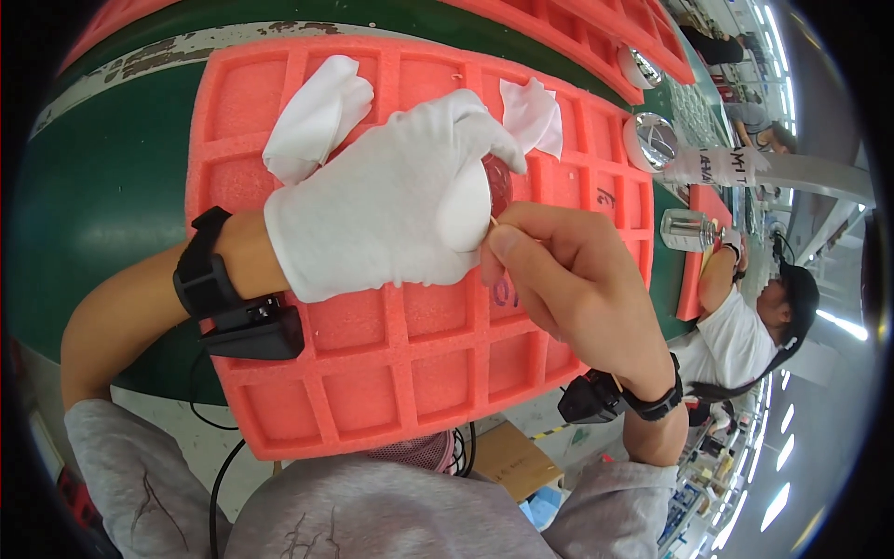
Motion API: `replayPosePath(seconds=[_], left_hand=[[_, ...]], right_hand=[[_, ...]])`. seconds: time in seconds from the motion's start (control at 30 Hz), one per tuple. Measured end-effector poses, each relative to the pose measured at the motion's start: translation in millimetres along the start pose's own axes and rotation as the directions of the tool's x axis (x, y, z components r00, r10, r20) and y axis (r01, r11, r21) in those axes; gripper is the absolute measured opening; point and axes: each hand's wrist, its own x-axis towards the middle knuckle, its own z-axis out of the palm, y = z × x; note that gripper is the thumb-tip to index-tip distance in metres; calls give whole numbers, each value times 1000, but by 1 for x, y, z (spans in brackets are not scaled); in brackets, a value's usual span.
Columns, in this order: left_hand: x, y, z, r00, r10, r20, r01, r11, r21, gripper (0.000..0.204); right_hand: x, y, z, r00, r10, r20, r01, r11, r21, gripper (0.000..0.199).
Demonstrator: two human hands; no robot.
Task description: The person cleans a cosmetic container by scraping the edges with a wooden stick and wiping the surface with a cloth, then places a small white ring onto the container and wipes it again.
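Note:
My left hand (382,196), in a white cloth glove, is over the middle of a red foam tray (349,402) with square compartments. Its fingers curl around a smooth, rounded white piece (466,210). Beside that piece shows a glossy, see-through reddish patch (499,184); whether it belongs to the same object I cannot tell. My bare right hand (568,270) pinches a thin light-coloured stick (494,222) between thumb and forefinger, its tip at the edge of the white piece. A folded white cloth (317,116) and a small pale cloth (534,115) lie on the tray beyond my left hand.
The tray rests on a green table (102,224). A round mirror-like part (650,142) and a glass jar with a metal top (687,229) stand at the right. More red foam trays (596,42) lie at the back. A co-worker in a black cap (797,298) sits on the right.

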Motion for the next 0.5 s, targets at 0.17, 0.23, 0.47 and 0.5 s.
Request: replayPosePath(seconds=[0.17, 0.23, 0.47, 0.5], left_hand=[[4, 3, 1, 1000, -2, 7, 2, 998, 58, 50], [5, 3, 3, 1000, -2, 7, 2, 998, 69, 50], [5, 4, -4, 994, -113, 6, 113, 993, -24, 43], [6, 4, -5, 995, -104, -10, 103, 995, -14, 43]], right_hand=[[3, 4, 2, 989, -148, -12, 146, 985, -89, 37], [3, -7, 0, 999, -49, -16, 48, 996, -81, 35], [13, -15, -9, 998, -43, -53, 46, 997, 58, 34], [16, -12, -16, 985, -122, -122, 137, 983, 123, 35]])
